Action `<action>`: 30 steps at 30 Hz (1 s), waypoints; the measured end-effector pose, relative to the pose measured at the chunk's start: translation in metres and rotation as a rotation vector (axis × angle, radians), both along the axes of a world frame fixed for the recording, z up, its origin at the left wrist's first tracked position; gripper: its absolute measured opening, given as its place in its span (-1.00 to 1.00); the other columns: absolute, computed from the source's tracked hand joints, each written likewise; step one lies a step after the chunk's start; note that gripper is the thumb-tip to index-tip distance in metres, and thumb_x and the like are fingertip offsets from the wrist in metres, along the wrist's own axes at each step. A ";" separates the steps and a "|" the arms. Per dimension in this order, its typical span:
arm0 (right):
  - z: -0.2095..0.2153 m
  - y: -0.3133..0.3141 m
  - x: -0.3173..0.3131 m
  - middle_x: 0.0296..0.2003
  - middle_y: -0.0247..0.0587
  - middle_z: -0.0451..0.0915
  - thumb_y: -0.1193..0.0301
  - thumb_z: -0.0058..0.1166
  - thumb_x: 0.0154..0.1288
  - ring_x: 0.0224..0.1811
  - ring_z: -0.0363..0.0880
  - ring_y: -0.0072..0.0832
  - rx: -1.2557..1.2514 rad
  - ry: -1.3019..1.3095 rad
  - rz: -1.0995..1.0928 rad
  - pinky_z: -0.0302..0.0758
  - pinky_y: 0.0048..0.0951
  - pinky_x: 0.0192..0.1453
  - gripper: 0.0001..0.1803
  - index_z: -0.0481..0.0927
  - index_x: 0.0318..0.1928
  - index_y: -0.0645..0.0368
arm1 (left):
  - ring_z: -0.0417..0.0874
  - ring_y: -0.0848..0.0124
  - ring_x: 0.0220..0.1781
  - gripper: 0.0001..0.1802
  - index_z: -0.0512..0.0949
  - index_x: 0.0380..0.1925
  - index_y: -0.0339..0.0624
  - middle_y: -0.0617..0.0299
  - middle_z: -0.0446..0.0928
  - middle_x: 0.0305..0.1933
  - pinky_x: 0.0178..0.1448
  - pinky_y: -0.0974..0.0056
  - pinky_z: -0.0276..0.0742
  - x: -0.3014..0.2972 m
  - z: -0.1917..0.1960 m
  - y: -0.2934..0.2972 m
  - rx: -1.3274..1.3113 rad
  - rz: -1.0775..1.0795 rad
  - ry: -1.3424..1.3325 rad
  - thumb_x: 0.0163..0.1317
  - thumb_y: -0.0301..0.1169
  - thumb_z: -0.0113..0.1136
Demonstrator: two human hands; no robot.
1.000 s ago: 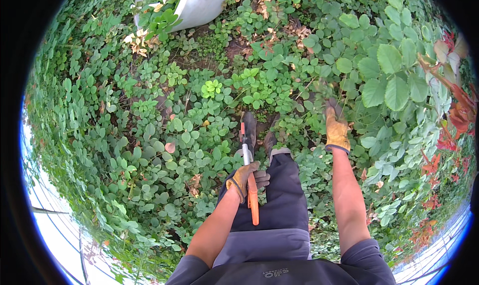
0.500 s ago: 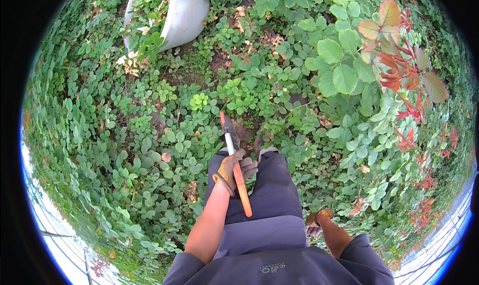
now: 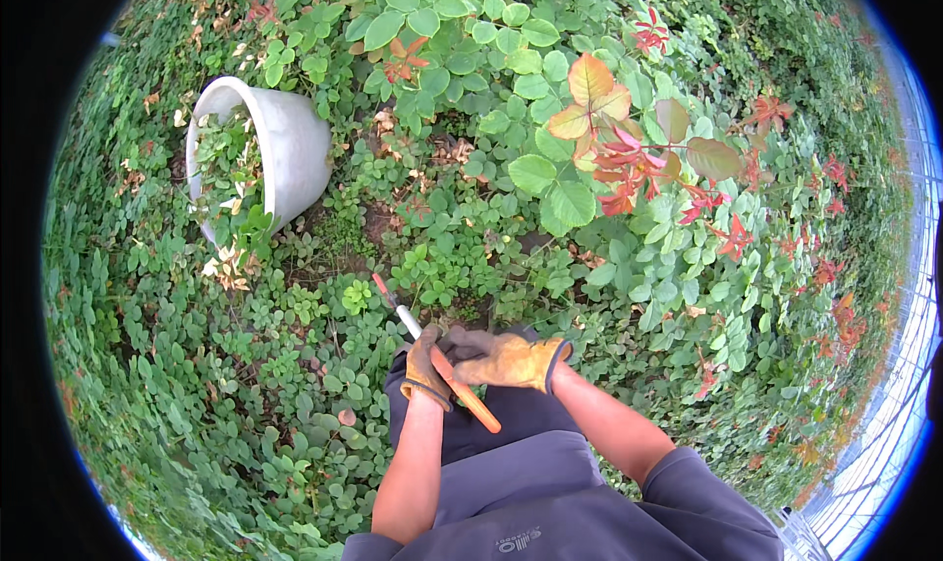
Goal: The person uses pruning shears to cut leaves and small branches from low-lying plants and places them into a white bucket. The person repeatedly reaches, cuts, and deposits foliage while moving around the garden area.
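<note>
Both of my hands wear yellow-tan gloves with dark finger parts. My left hand (image 3: 424, 363) is closed around a long slim tool (image 3: 475, 404) with an orange grip, a pale shaft and a reddish tip; its exact kind is not clear. The tool slants across my lap, its tip up and to the left. My right hand (image 3: 506, 360) is beside the left, its fingers reaching to the grip and the left fingers. Blur and overlap hide whether those fingers close on anything.
A pale bucket (image 3: 295, 153) lies tipped on its side at the upper left, with cut leaves (image 3: 228, 158) inside. Low green plants surround me. A tall rose shoot with reddish leaves (image 3: 629, 158) rises to the right. Dry leaves (image 3: 228, 266) lie by the bucket mouth.
My right hand has come from beside my right hip to the left hand and the tool. The view has shifted, so the bucket appears lower and farther left.
</note>
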State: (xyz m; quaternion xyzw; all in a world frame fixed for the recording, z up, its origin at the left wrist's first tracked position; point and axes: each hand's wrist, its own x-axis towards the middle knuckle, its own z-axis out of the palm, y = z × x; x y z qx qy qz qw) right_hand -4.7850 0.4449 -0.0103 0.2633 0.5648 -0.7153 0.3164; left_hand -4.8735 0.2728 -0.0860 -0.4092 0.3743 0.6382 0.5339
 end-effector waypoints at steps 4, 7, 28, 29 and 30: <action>0.008 -0.055 -0.022 0.05 0.14 0.68 -0.12 0.40 0.15 0.01 0.72 -0.09 0.263 -0.004 0.083 0.61 -0.15 0.13 0.08 0.25 0.54 0.17 | 0.56 0.20 -0.27 -0.75 0.41 -0.25 -0.03 0.15 0.55 -0.30 -0.04 0.12 0.63 -0.025 -0.010 0.004 -0.165 -0.092 0.116 0.47 -0.15 0.16; 0.010 -0.071 -0.017 -0.01 0.01 0.69 0.24 0.39 0.18 -0.08 0.74 -0.23 0.024 -0.212 -0.248 0.67 -0.24 0.04 -0.08 0.30 0.50 0.23 | 0.74 0.24 -0.34 -0.59 0.59 -0.15 -0.33 0.03 0.73 -0.25 -0.20 0.19 0.70 -0.033 -0.013 0.003 -0.149 -0.308 0.149 0.44 -0.12 0.27; -0.082 -0.013 -0.061 -0.13 0.00 0.75 0.36 0.23 0.19 -0.07 0.77 -0.16 0.609 -0.699 -0.223 0.65 -0.13 -0.01 -0.34 0.54 0.36 0.04 | 0.48 0.39 -0.45 -0.75 0.39 -0.40 -0.08 0.36 0.34 -0.53 -0.26 0.25 0.63 -0.259 -0.002 -0.150 -0.122 0.004 0.110 0.51 -0.29 0.06; -0.082 -0.017 -0.059 -0.14 0.03 0.76 0.30 0.24 0.20 -0.04 0.77 -0.10 0.650 -0.739 -0.157 0.65 -0.08 0.04 -0.37 0.55 0.34 -0.04 | 0.36 0.41 -0.47 -0.69 0.28 -0.47 -0.03 0.38 0.21 -0.54 -0.30 0.27 0.51 -0.266 -0.003 -0.163 -0.074 0.093 0.111 0.51 -0.32 0.03; -0.080 -0.022 -0.060 -0.15 0.07 0.76 0.24 0.25 0.21 -0.01 0.77 -0.04 0.674 -0.801 -0.098 0.66 -0.03 0.08 -0.39 0.56 0.32 -0.12 | 0.23 0.43 -0.49 -0.62 0.17 -0.54 0.01 0.40 0.08 -0.56 -0.35 0.29 0.39 -0.273 -0.006 -0.177 0.008 0.134 0.060 0.52 -0.34 0.00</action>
